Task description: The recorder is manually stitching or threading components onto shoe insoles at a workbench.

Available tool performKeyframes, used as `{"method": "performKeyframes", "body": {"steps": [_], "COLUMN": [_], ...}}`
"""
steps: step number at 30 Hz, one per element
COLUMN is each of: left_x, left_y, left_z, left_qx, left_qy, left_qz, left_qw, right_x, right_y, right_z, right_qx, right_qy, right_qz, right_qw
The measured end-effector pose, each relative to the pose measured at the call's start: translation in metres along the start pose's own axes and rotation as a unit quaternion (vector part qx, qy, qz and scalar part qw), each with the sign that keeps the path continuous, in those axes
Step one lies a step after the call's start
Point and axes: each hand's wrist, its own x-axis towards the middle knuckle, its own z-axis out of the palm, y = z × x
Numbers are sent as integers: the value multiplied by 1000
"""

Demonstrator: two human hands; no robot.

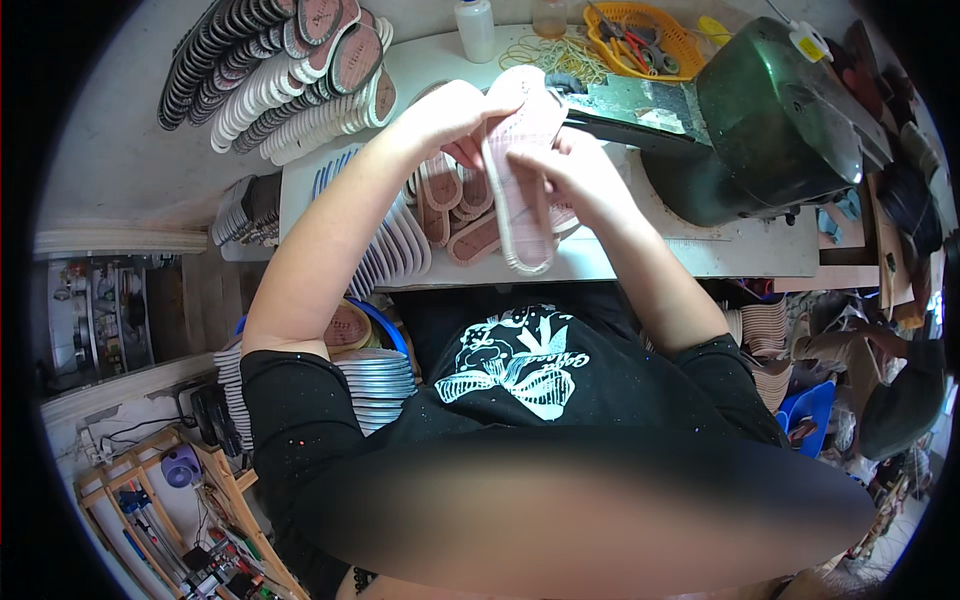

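Above the near edge of the white table I hold up a pinkish slipper sole (521, 215) with a pale rim, its long axis nearly upright. My left hand (468, 118) grips its upper left edge, fingers partly hidden behind it. On the opposite side, my right hand (583, 172) holds the right edge with a finger laid across the pink face. Behind and below my hands lies a loose pile of similar pink soles (474, 240). A fanned row of pale-edged soles (392, 248) stands left of that pile.
A dark green sewing machine (770, 120) occupies the table's right side. Behind are a yellow basket (597, 42) with scissors and tape rolls, tangled yellowish cord (553, 58) and a white bottle (476, 32). Stacked soles (300, 70) rise at far left; a blue-rimmed container (385, 325) sits below the table.
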Motion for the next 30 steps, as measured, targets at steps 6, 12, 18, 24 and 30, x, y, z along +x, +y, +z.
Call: {"method": "performKeyframes", "body": {"steps": [6, 12, 18, 24, 30], "left_x": [-5, 5, 17, 39, 8], "left_y": [6, -5, 0, 2, -19], "left_z": [-2, -1, -1, -17, 7], "left_qx": [16, -19, -10, -82, -434], "left_qy": [-52, 23, 93, 92, 115], "left_qz": [14, 84, 109, 87, 236], "left_qw": [998, 996, 990, 989, 862], "right_x": [5, 4, -23, -6, -4], "right_y": [9, 7, 14, 3, -24], "right_z": [-7, -26, -53, -32, 4], "right_qx": [114, 152, 139, 169, 151], "right_qy": [-10, -78, -115, -35, -72], "right_qz": [-9, 36, 52, 15, -1], "right_qw": [993, 985, 982, 985, 986]}}
